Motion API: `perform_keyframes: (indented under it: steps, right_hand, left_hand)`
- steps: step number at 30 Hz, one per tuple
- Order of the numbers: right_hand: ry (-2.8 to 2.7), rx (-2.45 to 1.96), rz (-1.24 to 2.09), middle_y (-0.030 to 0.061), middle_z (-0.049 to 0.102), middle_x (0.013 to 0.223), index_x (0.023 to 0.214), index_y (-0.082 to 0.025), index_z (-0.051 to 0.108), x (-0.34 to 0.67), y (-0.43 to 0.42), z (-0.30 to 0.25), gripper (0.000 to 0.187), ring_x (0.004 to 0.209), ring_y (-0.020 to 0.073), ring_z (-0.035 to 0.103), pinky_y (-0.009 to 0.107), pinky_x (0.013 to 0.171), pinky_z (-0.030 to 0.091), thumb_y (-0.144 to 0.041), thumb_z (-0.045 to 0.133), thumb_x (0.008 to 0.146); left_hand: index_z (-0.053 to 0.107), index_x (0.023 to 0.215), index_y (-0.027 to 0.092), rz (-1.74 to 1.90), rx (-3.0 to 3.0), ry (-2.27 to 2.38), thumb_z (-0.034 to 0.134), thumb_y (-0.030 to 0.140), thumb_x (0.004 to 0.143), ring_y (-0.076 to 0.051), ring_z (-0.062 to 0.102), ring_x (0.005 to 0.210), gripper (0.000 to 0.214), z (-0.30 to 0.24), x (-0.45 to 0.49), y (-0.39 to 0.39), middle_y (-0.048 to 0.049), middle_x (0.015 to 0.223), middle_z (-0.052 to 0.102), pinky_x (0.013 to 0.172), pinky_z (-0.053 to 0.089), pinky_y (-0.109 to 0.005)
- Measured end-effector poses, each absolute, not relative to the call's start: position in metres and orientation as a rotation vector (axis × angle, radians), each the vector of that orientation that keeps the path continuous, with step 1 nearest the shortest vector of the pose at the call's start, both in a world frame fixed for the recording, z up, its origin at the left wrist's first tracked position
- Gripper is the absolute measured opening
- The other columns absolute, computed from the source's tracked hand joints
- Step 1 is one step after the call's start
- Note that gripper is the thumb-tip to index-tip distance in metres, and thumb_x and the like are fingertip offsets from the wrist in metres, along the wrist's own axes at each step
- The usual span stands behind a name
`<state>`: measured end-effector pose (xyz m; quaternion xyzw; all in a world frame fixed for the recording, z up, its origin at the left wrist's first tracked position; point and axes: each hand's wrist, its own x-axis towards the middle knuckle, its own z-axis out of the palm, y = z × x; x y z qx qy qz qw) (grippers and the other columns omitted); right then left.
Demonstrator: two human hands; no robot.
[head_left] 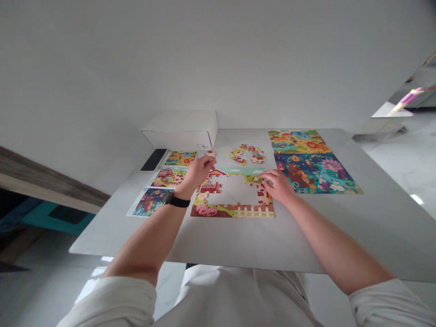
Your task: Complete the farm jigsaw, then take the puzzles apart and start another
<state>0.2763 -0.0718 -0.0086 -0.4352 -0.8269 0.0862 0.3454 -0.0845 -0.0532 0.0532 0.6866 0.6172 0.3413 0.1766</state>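
The jigsaw puzzle [231,210] is lying half-built on the table [238,245], its lower border and sides joined around a bare middle, with red-toned pieces sitting at its upper left. The loose pieces [245,154] are lying in a ring-like heap just above the puzzle, apparently gathered there to stay within easy reach. A single piece [210,154] is showing just past the fingertips of the left hand [200,171], above the puzzle's upper-left corner. That hand is reaching forward with its fingers drawn nearly together, though whether they have hold of the piece cannot be told. The right hand [277,186] is resting at the puzzle's right edge, its fingers half-curled and touching the pieces there; it may be steadying them, but no clear grip is showing. A watch [175,200] is circling the left wrist. To the left of the puzzle, three picture cards [169,177] are lying in a column, seemingly set out for viewing. To the right, two large picture sheets [309,161] are lying flat. Farther beyond the puzzle, a phone [154,160] is lying beside a white box [180,131].
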Motion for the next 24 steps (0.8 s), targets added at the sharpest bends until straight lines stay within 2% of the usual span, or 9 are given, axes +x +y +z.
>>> perform_keyframes:
  steps: [3,8,10,16,24]
  right_hand:
    - [-2.097,-1.176,0.178,0.0105,0.075,0.116,0.109,-0.025,0.081,0.278,-0.071,-0.01,0.023,0.113,0.028,0.07,0.05,0.11,0.054,-0.023,0.061,0.097]
    - [-2.019,-1.26,0.121,0.0118,0.075,0.118,0.112,-0.023,0.079,0.286,-0.066,-0.006,0.024,0.115,0.0299,0.07,0.05,0.109,0.054,-0.024,0.06,0.097]
    - [-1.973,-1.291,0.096,0.0123,0.076,0.118,0.114,-0.022,0.077,0.292,-0.062,-0.003,0.025,0.115,0.0308,0.07,0.05,0.108,0.055,-0.023,0.059,0.096]
    - [-1.945,-1.418,0.056,0.0138,0.078,0.114,0.119,-0.02,0.075,0.306,-0.045,0.001,0.031,0.102,0.0313,0.072,0.052,0.103,0.057,-0.024,0.059,0.093]
    - [-2.048,-1.488,0.119,0.0118,0.079,0.124,0.126,-0.023,0.071,0.302,0.001,0.01,0.036,0.119,0.0314,0.073,0.051,0.109,0.057,-0.022,0.065,0.091]
  left_hand:
    - [0.069,0.08,0.021,0.982,1.824,1.75,0.06,0.047,0.096,-0.013,0.055,0.052,0.031,0.051,-0.075,-0.07,-0.0008,0.067,0.073,0.052,0.037,-0.024]
    - [0.055,0.064,0.022,1.096,1.646,1.7,0.047,0.066,0.1,-0.013,0.049,0.046,0.058,0.049,-0.075,-0.086,0.0009,0.051,0.055,0.05,0.035,-0.024]
    - [0.052,0.059,0.022,1.131,1.585,1.688,0.046,0.069,0.099,-0.012,0.045,0.045,0.062,0.049,-0.081,-0.088,0.0011,0.048,0.051,0.048,0.032,-0.025]
    - [0.044,0.058,0.022,1.217,1.489,1.613,0.051,0.066,0.098,-0.012,0.046,0.047,0.06,0.049,-0.092,-0.088,0.001,0.05,0.049,0.048,0.034,-0.025]
    - [0.046,0.061,0.021,1.26,1.395,1.455,0.058,0.068,0.094,-0.009,0.041,0.044,0.059,0.054,-0.081,-0.093,0.0016,0.05,0.053,0.046,0.031,-0.023]
